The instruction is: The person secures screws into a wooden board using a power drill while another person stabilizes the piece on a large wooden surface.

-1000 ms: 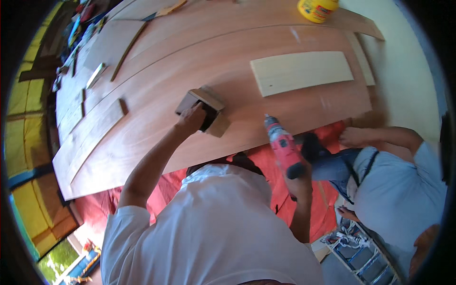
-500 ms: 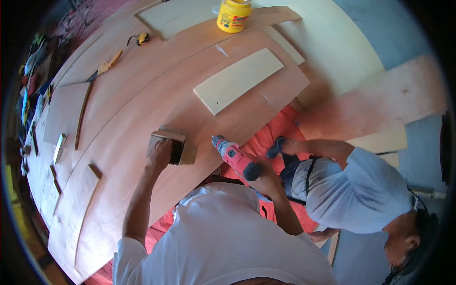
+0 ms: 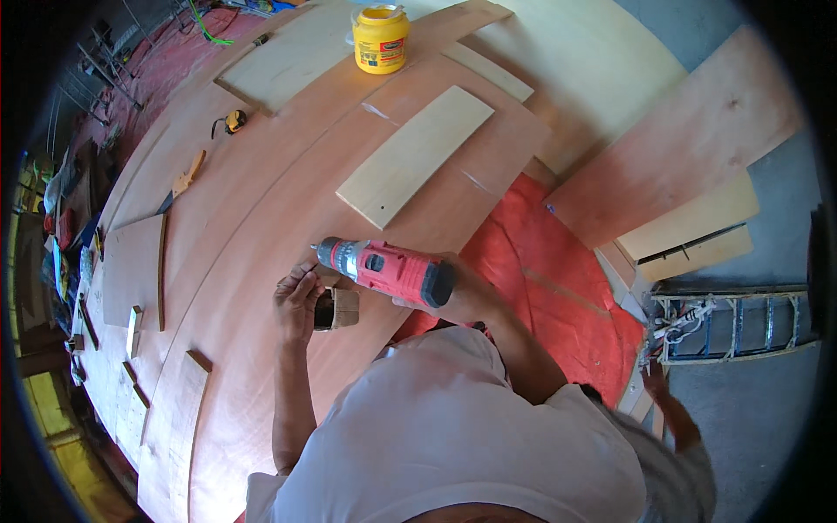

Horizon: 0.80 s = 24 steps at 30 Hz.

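Gripped in the person's right hand (image 3: 466,292) is a red and black cordless drill (image 3: 384,268), fingers wrapped tight around its handle, its nose pointing left and lying level just above the wood. Their left hand (image 3: 296,301) sits right beside the drill's tip, fingertips pinched together close to the nose; whether they hold a bit or a screw is too small to tell. Just right of that hand, under the drill, lies a small brown cardboard box (image 3: 336,308), open at one end, touching the hand's edge.

All of this rests over a very large reddish plywood sheet (image 3: 261,200) that fills the left and centre of the view. Right of it, a red tarpaulin (image 3: 540,261) covers the floor, and a second reddish board (image 3: 689,131) lies at an angle beyond it. A pale rectangular board (image 3: 414,157) lies flat on the big sheet, above the drill and well apart from it. A blue and white stepladder (image 3: 741,322) lies on the grey floor at far right. A yellow plastic tub (image 3: 381,39) stands at the sheet's far edge. Another person's hand (image 3: 654,383) shows at lower right. A small yellow tape measure (image 3: 234,122) sits at upper left.
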{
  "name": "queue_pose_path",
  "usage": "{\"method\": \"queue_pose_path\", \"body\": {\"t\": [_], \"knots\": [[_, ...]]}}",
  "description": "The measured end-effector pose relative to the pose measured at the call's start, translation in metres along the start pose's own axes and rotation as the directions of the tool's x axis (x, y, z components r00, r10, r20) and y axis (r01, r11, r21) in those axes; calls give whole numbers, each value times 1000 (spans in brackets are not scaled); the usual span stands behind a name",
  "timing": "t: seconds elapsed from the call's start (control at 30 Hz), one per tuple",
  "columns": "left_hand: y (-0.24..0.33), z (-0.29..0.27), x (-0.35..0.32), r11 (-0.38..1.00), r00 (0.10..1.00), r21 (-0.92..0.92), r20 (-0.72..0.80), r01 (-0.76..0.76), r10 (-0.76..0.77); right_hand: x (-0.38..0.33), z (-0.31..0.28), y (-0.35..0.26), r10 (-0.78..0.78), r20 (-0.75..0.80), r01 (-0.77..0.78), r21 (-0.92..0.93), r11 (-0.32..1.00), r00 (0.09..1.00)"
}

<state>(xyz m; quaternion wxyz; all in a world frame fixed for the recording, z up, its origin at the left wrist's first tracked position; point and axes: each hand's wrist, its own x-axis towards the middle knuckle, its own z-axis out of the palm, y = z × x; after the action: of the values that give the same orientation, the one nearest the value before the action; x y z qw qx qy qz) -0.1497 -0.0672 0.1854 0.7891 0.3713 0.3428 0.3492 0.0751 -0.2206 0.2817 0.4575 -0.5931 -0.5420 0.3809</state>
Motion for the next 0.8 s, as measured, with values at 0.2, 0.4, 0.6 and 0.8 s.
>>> {"method": "queue_pose_path", "body": {"t": [0.2, 0.4, 0.6, 0.8], "knots": [[-30, 62, 26, 999, 999, -36, -10, 30, -30, -13, -78, 21, -34, 89, 28, 65, 997, 995], [-89, 160, 72, 996, 992, 90, -123, 10, 2, -41, -188, 79, 73, 201, -146, 377, 915, 977], [-133, 246, 103, 999, 981, 11, -189, 37, -34, -60, -291, 135, 96, 170, -138, 255, 957, 981], [-171, 297, 130, 992, 988, 8, -87, 128, -127, -46, -344, 151, 78, 43, -81, 77, 994, 996]]}}
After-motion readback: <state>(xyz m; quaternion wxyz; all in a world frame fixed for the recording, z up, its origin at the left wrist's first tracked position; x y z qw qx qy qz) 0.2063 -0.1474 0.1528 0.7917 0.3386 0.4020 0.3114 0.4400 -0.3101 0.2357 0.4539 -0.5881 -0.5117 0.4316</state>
